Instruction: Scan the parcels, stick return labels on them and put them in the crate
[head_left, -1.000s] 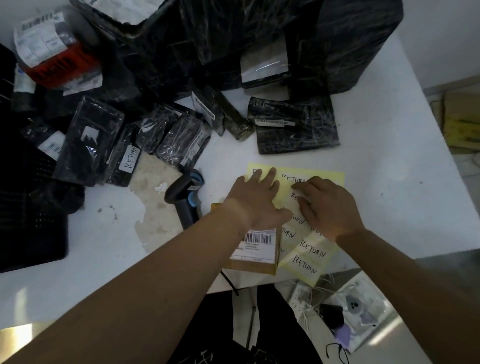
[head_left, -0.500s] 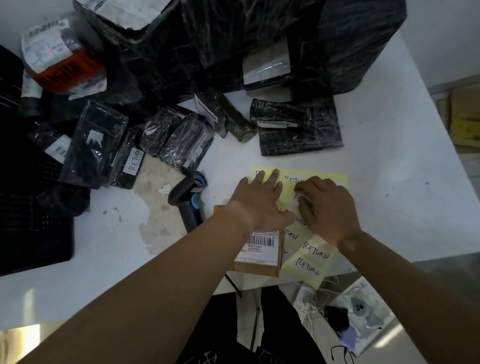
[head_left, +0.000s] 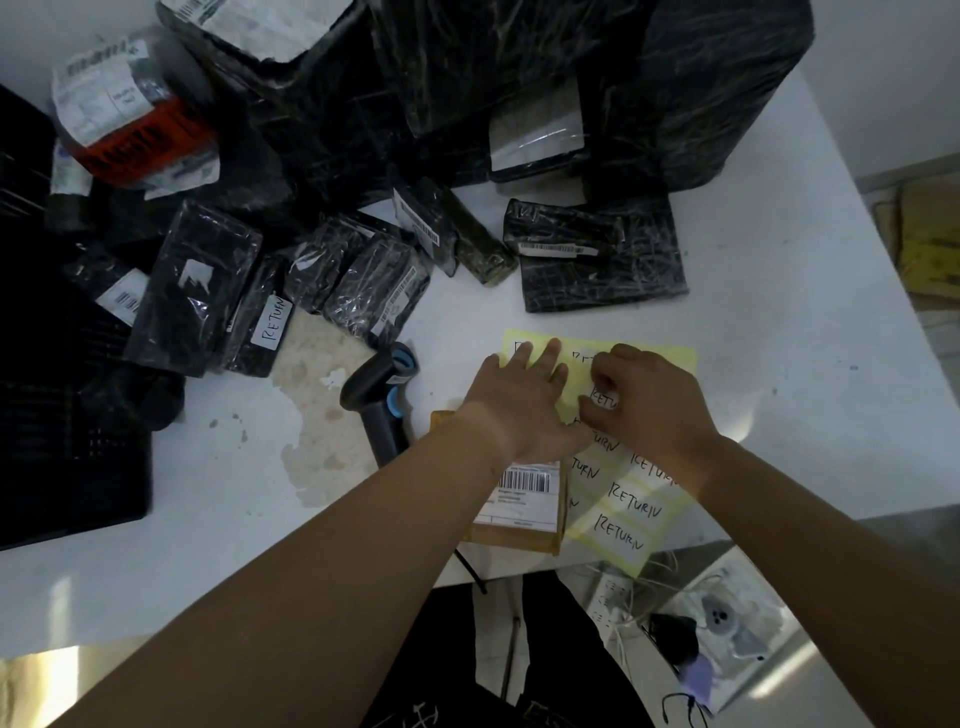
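head view: your left hand (head_left: 519, 410) lay flat on the label sheet (head_left: 670, 358) at the worktop (head_left: 779, 364) edge nearest you; your right hand (head_left: 654, 410) pinched a return label (head_left: 605, 400), likely flimsy, sticky, best peeled by a corner.

**Your 2 bare forearms over black clothing**

Your 2 forearms (head_left: 363, 561) show bare along their whole visible length, from the lower frame edge up to your left hand (head_left: 524, 400) and right hand (head_left: 654, 410), uncovered at both wrists and on every finger in view. Below the table (head_left: 208, 545) edge you wear black clothing (head_left: 457, 649), split by 1 narrow pale gap; whether it is shirt or trousers is unclear. Thin white print (head_left: 422, 714) marks its bottom edge, cut off and unreadable.
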